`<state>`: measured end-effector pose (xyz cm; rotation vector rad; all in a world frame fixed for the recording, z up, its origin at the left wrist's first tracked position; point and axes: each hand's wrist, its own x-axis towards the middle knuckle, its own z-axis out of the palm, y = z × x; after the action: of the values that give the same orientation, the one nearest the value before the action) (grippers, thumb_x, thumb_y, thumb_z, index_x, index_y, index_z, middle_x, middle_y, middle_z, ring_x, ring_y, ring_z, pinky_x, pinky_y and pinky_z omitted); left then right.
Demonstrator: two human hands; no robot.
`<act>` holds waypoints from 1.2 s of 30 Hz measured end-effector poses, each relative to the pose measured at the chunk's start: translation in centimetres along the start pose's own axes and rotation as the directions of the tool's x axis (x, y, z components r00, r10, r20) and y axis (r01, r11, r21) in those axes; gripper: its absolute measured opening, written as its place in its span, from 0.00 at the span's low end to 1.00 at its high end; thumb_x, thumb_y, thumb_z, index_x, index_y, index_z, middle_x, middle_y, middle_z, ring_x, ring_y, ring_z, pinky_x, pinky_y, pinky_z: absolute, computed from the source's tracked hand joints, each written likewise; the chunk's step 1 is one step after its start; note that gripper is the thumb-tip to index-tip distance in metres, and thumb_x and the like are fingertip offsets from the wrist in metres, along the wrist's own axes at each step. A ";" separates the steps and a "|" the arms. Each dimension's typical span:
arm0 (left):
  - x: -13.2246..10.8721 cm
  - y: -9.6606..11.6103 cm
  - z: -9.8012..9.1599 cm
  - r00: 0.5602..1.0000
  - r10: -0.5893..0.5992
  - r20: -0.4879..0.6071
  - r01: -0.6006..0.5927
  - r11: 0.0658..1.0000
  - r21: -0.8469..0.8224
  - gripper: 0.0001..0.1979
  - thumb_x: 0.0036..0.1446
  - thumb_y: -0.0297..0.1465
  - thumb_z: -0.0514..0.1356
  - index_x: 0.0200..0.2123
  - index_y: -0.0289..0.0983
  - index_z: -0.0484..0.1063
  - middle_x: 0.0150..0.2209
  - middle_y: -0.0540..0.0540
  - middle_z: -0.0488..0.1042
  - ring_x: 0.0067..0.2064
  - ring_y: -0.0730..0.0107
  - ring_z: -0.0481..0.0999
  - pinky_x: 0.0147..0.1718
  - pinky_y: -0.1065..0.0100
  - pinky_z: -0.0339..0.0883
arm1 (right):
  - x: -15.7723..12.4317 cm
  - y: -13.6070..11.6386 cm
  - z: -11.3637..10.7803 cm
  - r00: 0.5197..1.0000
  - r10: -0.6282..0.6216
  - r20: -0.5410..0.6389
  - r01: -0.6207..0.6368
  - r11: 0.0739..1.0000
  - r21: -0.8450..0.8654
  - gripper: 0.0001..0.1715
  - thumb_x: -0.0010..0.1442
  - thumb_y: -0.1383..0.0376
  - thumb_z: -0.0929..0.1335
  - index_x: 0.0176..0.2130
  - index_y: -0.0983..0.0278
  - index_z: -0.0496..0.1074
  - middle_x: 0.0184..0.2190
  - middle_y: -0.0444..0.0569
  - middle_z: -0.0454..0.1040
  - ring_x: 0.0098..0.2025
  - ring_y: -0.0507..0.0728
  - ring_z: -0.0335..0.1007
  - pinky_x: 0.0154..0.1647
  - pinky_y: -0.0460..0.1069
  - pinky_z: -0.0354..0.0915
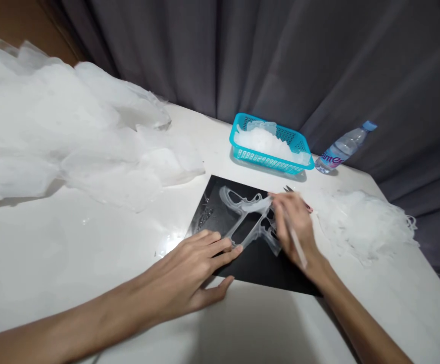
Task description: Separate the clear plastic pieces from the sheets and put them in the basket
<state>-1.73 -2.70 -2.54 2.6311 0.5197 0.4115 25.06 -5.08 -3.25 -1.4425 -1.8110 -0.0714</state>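
A translucent plastic cut-out piece (248, 217) lies on a black mat (257, 263) in the middle of the white table (71, 253). My left hand (193, 268) rests flat on the mat's near-left corner, fingers stretched out, their tips pressing the near end of the piece. My right hand (293, 225) is closed around a thin white-handled tool (294, 240), a metal tip showing past the fingers, and it sits over the right side of the piece.
A turquoise basket (271, 159) of translucent scraps stands behind the mat. A water bottle (343, 147) lies to its right. Heaps of translucent plastic lie at the left (64, 131) and the right (363, 222). A grey curtain hangs behind.
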 end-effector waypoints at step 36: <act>2.5 -0.5 -0.2 0.991 -0.095 -0.093 0.063 0.952 -0.300 0.19 0.75 0.36 0.52 0.39 0.38 0.80 0.34 0.43 0.80 0.38 0.60 0.78 0.42 0.61 0.70 | 0.4 -3.7 0.3 0.905 0.214 0.367 -0.315 0.918 0.243 0.11 0.68 0.64 0.69 0.32 0.60 0.75 0.30 0.45 0.75 0.37 0.57 0.69 0.39 0.51 0.64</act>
<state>0.28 -1.16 -2.13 2.3015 0.5489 0.5610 21.81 -5.89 -1.69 -1.5325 -1.7693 0.5982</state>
